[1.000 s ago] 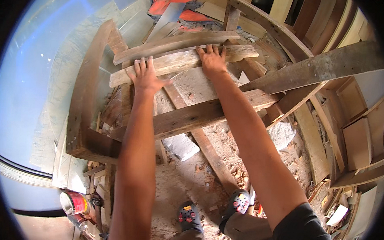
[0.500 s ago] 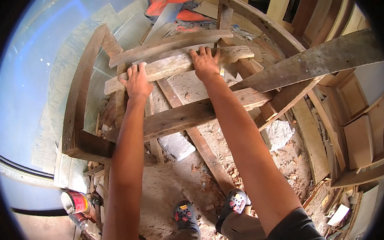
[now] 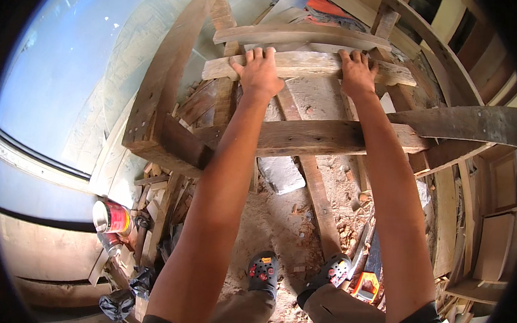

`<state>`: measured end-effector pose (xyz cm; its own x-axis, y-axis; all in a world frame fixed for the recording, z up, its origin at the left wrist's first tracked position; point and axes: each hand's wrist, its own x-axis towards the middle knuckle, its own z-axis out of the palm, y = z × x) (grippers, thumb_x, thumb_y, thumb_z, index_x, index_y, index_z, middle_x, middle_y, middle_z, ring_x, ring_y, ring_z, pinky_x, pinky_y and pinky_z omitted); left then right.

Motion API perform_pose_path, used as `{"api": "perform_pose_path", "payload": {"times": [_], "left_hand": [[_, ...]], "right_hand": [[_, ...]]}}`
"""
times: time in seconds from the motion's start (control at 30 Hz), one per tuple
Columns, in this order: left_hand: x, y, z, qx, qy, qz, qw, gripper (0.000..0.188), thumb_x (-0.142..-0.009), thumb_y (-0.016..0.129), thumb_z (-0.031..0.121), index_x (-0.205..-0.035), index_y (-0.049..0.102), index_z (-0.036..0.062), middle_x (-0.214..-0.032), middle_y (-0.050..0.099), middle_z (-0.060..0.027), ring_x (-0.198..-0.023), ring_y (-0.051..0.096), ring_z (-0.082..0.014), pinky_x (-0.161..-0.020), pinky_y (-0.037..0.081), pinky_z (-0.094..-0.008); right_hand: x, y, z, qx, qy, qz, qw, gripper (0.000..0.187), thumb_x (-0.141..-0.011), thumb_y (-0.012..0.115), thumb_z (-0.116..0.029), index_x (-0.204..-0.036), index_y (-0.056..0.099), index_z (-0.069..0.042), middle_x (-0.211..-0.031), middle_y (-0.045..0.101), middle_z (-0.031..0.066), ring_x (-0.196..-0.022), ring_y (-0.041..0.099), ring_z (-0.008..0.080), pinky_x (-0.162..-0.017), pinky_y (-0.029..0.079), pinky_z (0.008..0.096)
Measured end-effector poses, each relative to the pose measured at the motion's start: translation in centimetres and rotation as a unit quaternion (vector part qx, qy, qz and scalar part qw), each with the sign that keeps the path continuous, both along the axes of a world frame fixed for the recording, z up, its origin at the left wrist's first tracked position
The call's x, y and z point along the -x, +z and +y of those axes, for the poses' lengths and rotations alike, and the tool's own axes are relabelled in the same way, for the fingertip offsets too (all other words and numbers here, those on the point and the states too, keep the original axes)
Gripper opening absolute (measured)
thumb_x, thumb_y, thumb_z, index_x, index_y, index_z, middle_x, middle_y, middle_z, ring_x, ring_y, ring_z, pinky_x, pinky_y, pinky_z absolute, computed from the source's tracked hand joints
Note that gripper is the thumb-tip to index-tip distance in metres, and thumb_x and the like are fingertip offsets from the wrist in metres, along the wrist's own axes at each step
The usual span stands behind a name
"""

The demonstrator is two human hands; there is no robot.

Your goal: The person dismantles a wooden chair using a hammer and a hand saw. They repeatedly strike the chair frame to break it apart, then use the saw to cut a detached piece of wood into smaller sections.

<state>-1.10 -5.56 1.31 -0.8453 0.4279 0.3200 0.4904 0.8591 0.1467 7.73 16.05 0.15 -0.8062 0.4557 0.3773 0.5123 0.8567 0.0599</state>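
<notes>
red can (image 3: 117,217) at left, black bag (image 3: 116,304) below it; white slab (image 3: 281,174) on floor (image 3: 263,220); orange-handled tool (image 3: 369,278) lower right; orange cloth (image 3: 330,7) at top.

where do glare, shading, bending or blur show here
All in the head view: the dark plank bows toward the right rim; glare brightens the blue panel at upper left; shading darkens the front of the nearer crossbeam; left hand and right hand look fairly sharp.

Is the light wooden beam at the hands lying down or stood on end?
Lying down: the light wooden beam runs crosswise over darker timbers, with the left hand and right hand both on it.
</notes>
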Motion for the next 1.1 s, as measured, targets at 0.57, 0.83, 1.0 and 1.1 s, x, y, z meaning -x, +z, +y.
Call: {"api": "perform_pose_path", "payload": {"times": [0.57, 0.83, 1.0, 1.1], "left_hand": [[0.0, -0.4, 0.4, 0.013, -0.008, 0.002, 1.0, 0.085, -0.07, 0.081, 0.034, -0.145, 0.042, 0.0217, -0.148, 0.044, -0.0079, -0.143, 0.034, -0.0288, -0.112, 0.015, -0.0718], [0.2, 1.1, -2.1, -0.003, -0.072, -0.055, 0.996, 0.096, -0.077, 0.076, 0.046, -0.156, 0.028, 0.0172, -0.166, 0.019, -0.0121, -0.154, 0.011, -0.0297, -0.121, 0.001, -0.0605], [-5.2, -0.1, -4.2, -0.158, -0.208, -0.052, 0.964, 0.071, -0.085, 0.071, 0.028, -0.147, 0.041, 0.0091, -0.156, 0.036, -0.0172, -0.147, 0.028, -0.0318, -0.12, 0.019, -0.0501], [-13.5, 1.4, -5.1, -0.251, -0.323, -0.078, 0.909, 0.046, -0.081, 0.071, 0.011, -0.124, 0.059, 0.0035, -0.127, 0.062, -0.0196, -0.121, 0.058, -0.0358, -0.103, 0.044, -0.0434]], "right_hand": [[-0.6, -0.7, 0.6, -0.019, -0.017, 0.01, 1.0, 0.06, -0.092, 0.057, -0.008, -0.147, 0.038, -0.024, -0.148, 0.043, 0.0067, -0.142, 0.039, 0.0286, -0.116, 0.027, 0.062], [-3.4, 1.4, -0.4, 0.054, 0.084, -0.004, 0.995, 0.085, -0.081, 0.063, -0.011, -0.157, 0.026, -0.017, -0.16, 0.031, 0.0143, -0.151, 0.024, 0.0312, -0.122, 0.013, 0.056], [-8.0, 2.5, -3.4, 0.301, 0.146, 0.2, 0.921, 0.056, -0.082, 0.065, -0.013, -0.135, 0.048, -0.005, -0.134, 0.053, 0.025, -0.127, 0.048, 0.0428, -0.108, 0.038, 0.0489], [-18.6, 3.3, -6.4, 0.226, 0.222, 0.258, 0.913, 0.046, -0.081, 0.066, -0.008, -0.125, 0.053, -0.004, -0.119, 0.058, 0.0206, -0.116, 0.054, 0.0428, -0.1, 0.044, 0.0486]]}}
